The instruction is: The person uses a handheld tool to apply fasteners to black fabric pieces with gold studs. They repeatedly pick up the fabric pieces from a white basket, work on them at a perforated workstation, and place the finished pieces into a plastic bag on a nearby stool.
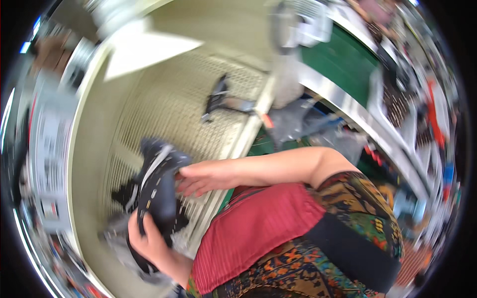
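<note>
Dark shoe upper (158, 186) between left hand (149, 243) and right hand (201, 178) fingers.

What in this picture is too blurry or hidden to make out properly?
- Head view, dark shoe piece: motion blur smears its detail; left hand and right hand cover parts of it.
- Dark item lying farther off in the cream perforated bin: too small and blurred to identify.
- Grey material under the left hand: blurred and mostly hidden by the hand and shoe piece.
- Green conveyor and surroundings: bent and smeared toward the rim.
</note>
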`<state>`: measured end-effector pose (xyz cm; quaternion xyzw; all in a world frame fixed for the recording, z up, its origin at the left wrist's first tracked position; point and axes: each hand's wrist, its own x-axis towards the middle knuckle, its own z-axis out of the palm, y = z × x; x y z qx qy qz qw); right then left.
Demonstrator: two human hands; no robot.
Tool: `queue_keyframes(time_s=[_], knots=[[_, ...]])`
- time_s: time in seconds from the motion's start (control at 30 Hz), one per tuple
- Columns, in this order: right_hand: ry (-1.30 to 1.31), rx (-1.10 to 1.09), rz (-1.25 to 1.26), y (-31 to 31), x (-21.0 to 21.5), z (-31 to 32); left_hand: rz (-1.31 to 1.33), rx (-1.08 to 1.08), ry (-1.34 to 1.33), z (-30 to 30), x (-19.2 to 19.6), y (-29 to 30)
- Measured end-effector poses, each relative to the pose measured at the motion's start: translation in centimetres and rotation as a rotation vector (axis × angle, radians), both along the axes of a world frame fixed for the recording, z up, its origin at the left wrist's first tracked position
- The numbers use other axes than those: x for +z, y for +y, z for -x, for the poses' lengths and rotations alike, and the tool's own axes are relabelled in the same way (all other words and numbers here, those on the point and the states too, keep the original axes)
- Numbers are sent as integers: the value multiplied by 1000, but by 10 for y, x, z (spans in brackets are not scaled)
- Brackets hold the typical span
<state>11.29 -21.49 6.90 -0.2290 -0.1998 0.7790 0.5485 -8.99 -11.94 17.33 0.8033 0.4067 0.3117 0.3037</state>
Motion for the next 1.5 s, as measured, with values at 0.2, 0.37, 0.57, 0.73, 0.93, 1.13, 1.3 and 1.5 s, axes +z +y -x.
queue_keyframes(time_s=[0.2,0.37,0.57,0.73,0.93,1.13,1.3,1.5], knots=[[23,-418,-109,-35,57,-32,-6,-139,-108,-37,38,-47],[111,-710,57,-94,89,-39,-163,-528,-50,-80,58,-73],[13,-1275,36,-165,100,-25,-125,-980,-126,-126,55,-88],[-201,-1786,72,-241,97,-1,10,-1470,-181,-170,21,-104],[-362,-2091,251,-354,92,50,126,-1709,-169,-210,-5,-152],[-437,-2379,465,-467,89,109,175,-1680,78,-226,-35,-206],[-351,-2542,502,-563,92,154,234,-1635,199,-228,-53,-294],[-346,-2700,764,-651,109,228,151,-1840,270,-237,-67,-421]])
